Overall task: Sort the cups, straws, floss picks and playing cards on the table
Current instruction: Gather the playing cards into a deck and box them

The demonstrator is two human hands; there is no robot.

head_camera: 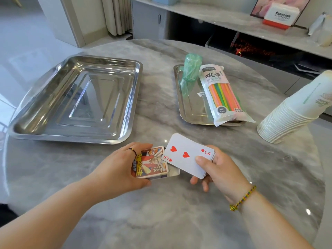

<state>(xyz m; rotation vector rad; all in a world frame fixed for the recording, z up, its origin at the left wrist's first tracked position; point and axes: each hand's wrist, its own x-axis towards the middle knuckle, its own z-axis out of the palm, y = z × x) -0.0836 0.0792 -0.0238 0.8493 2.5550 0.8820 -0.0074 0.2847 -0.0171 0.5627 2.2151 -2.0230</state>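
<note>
Just before the large rectangular steel tray, grips the colourful cardboard card box with the left hand, fingers curled over its far edge. Pinches the white deck of playing cards, three of hearts up, in the right hand, thumb on top and fingers beneath, one corner overlapping the box; likely light, slick and quick to fan, so best squeezed by the long edges. Farther right, bagged coloured straws on the smaller steel tray, stacked white paper cups well apart.

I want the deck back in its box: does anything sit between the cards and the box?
Nothing visible. The deck, gripped by the right hand, overlaps a corner of the card box in the left hand.
</note>
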